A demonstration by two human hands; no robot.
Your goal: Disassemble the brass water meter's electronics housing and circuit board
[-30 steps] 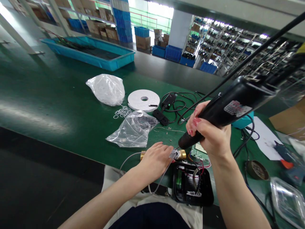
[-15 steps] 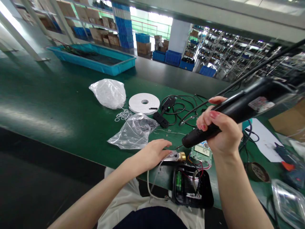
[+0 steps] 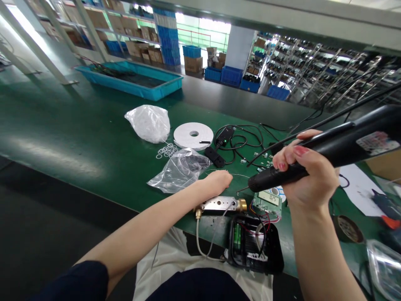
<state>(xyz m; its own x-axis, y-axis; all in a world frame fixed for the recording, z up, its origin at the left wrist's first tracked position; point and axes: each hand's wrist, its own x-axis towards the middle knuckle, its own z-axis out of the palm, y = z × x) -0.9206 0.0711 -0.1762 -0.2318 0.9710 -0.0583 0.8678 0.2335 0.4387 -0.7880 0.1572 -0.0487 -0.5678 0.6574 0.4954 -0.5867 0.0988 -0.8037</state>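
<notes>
My right hand [image 3: 308, 173] is wrapped round a black electric screwdriver [image 3: 332, 146], its thin bit pointing down and left. A tiny screw seems to sit by the bit's tip. My left hand [image 3: 220, 182] rests low over the table with fingers curled together; what they hold, if anything, is hidden. Just below it lies a silver metal block [image 3: 219, 204] with brass fittings and a grey cable. Right of the block is a green circuit board [image 3: 269, 205] with a lit display. An opened black case [image 3: 255, 244] with wires inside sits at the table's front edge.
A clear plastic bag [image 3: 181, 171], white rings [image 3: 167, 150], a white tape roll [image 3: 193, 136] and a black cable with adapter [image 3: 224, 136] lie beyond my left hand. A blue tray [image 3: 138, 81] stands at the back. A clear container [image 3: 385, 267] is at right.
My left hand has left the metal block, moved up beyond it and curled its fingers. The screwdriver has shifted slightly right, its bit now away from the block.
</notes>
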